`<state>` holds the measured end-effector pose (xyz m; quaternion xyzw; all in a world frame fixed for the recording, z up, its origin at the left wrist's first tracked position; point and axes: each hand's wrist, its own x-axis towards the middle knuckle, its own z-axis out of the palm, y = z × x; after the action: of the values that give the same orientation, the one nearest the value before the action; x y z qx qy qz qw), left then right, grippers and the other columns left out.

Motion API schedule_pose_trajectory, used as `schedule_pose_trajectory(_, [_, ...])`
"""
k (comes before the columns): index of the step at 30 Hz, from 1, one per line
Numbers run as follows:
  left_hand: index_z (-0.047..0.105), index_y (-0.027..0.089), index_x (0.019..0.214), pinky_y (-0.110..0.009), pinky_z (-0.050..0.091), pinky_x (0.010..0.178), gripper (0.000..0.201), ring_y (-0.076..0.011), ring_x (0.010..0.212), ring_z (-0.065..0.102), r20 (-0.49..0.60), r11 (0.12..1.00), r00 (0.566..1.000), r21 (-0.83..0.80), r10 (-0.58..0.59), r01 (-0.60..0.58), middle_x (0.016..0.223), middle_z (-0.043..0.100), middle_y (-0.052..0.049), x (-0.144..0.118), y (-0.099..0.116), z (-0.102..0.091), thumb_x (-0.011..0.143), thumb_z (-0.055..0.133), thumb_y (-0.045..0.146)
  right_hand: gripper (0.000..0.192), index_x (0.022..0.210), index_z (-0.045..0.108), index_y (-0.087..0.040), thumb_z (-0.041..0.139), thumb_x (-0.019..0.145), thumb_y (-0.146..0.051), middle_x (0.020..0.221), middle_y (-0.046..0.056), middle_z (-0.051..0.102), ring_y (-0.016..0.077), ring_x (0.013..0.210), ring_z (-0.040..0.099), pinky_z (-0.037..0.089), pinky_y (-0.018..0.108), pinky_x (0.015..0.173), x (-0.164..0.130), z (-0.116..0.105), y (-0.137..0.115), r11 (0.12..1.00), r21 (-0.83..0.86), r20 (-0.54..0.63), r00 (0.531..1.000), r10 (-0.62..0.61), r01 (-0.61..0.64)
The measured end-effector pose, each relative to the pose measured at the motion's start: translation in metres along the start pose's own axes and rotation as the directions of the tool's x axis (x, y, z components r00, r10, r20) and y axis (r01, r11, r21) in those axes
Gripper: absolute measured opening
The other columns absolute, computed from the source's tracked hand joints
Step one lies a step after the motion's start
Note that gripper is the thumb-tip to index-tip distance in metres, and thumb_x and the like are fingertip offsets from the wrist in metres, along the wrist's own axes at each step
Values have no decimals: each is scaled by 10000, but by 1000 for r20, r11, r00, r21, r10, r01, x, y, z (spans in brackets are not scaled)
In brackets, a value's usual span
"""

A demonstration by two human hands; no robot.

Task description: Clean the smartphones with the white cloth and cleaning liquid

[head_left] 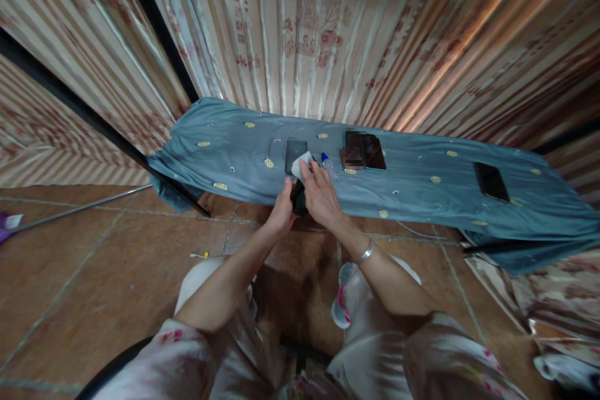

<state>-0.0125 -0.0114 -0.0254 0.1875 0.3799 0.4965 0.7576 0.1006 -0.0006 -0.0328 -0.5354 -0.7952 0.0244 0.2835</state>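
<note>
My left hand (280, 211) is wrapped round a black object (299, 199), held over the front edge of the cloth-covered bench; its kind is hard to make out. My right hand (323, 195) holds a small white cloth (301, 165) under its fingers, right against the top of that black object. Just behind the cloth lies a thin grey rectangular thing (295, 150), partly covered by it. A small clear bottle with a blue cap (329, 166) lies beside my right fingers.
On the bench's blue-green cloth (412, 200) rest a dark flat item (375, 153), partly pixelated, and a black phone (491, 181) farther right. Black poles (159, 31) stand at the left, with patterned curtains (309, 25) behind. A metal rod (84, 206) slants above the tiled floor.
</note>
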Motion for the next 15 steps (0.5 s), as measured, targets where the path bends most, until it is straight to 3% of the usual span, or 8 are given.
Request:
schedule_pose_trajectory(10, [685, 168, 1148, -358, 505, 947, 508, -244, 1096, 661, -34, 995, 999, -93, 31, -34, 1058, 747, -95, 7, 3, -10, 968, 357, 511, 520, 1421, 462, -77, 332, 917, -82, 1489, 191, 417, 285, 1363, 381, 365, 490, 1131, -10, 8, -15, 991, 47, 25, 991, -129, 127])
schedule_pose_trajectory(15, [703, 153, 1044, -328, 491, 968, 555, -224, 1046, 675, -111, 989, 992, -122, 65, -78, 949, 756, -84, 12, 11, -15, 936, 374, 586, 514, 1427, 463, -75, 350, 925, -90, 1494, 197, 418, 299, 1368, 381, 367, 491, 1138, -19, 14, -29, 978, 87, 41, 981, -192, 188])
